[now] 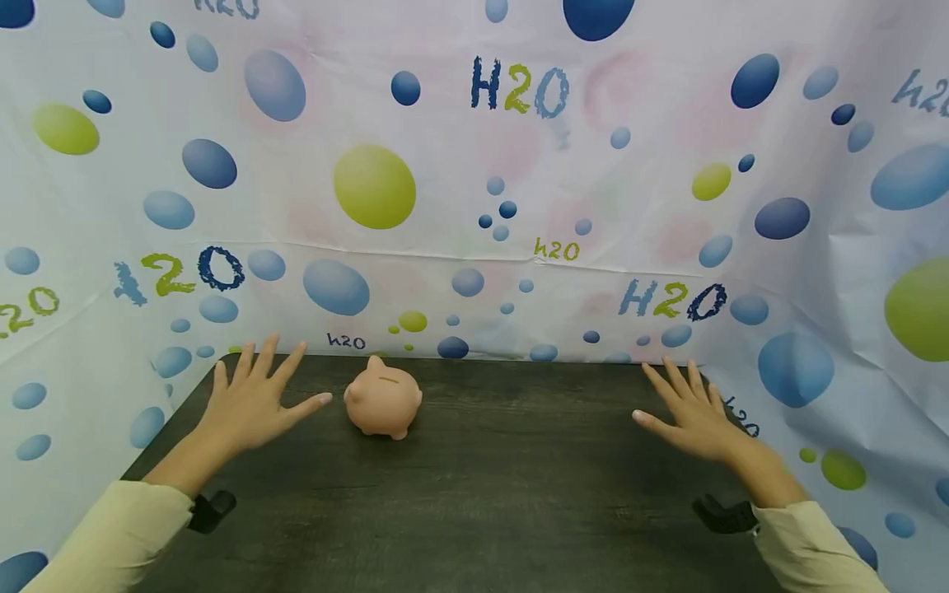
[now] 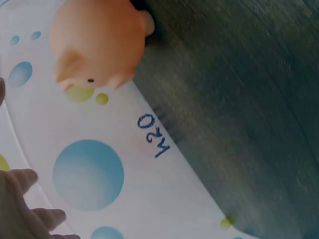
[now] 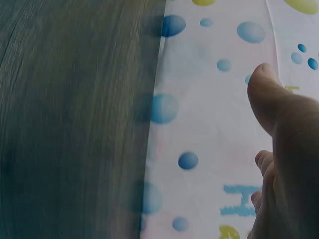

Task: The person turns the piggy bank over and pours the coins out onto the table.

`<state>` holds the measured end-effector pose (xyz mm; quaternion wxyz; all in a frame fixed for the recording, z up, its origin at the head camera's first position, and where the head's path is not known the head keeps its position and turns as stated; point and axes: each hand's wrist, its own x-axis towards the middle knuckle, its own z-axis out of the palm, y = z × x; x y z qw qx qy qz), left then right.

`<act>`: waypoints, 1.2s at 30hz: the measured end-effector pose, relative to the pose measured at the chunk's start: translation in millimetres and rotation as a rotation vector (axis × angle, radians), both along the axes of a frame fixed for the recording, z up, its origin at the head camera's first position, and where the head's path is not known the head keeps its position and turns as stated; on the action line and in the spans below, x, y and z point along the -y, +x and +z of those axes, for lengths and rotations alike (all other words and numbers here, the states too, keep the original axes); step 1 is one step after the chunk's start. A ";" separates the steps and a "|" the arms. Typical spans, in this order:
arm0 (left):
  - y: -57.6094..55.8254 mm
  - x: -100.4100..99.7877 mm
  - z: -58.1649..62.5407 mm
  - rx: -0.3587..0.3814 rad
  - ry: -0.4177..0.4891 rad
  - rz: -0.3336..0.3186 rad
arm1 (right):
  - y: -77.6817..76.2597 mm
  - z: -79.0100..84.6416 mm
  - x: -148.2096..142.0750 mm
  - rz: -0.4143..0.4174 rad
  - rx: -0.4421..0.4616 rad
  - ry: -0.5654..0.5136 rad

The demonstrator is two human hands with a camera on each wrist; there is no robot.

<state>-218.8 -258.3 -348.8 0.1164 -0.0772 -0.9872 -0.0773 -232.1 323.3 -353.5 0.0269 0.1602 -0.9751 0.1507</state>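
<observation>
A pinkish-orange piggy bank (image 1: 382,400) with a coin slot on top stands on the dark table, left of the middle. In the left wrist view the same piggy bank (image 2: 99,42) shows its ears and an eye. My left hand (image 1: 250,402) is spread beside it on the left, its thumb tip close to the pig and apart from it. Over on the right side, my right hand (image 1: 691,418) has its fingers spread, holding nothing. Part of that right hand (image 3: 289,144) shows at the edge of the right wrist view.
The dark wood-grain table (image 1: 504,494) reaches back to a white curtain (image 1: 445,148) printed with blue and green dots and H2O lettering. It hangs behind the table and along both sides. Black wrist straps (image 1: 211,511) show below the light sleeves (image 1: 119,535).
</observation>
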 end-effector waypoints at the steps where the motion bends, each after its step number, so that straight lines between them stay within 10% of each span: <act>1: -0.6 -0.7 -0.9 -0.005 0.010 -0.007 | -0.9 -1.9 2.4 0.010 -0.001 -0.012; 20: -35.1 -39.2 -35.4 0.051 0.407 -0.273 | -23.6 -43.4 108.5 0.248 0.095 -0.278; 36: -47.8 -54.9 -66.4 0.021 0.561 -0.355 | -31.3 -70.5 180.6 0.352 0.234 -0.417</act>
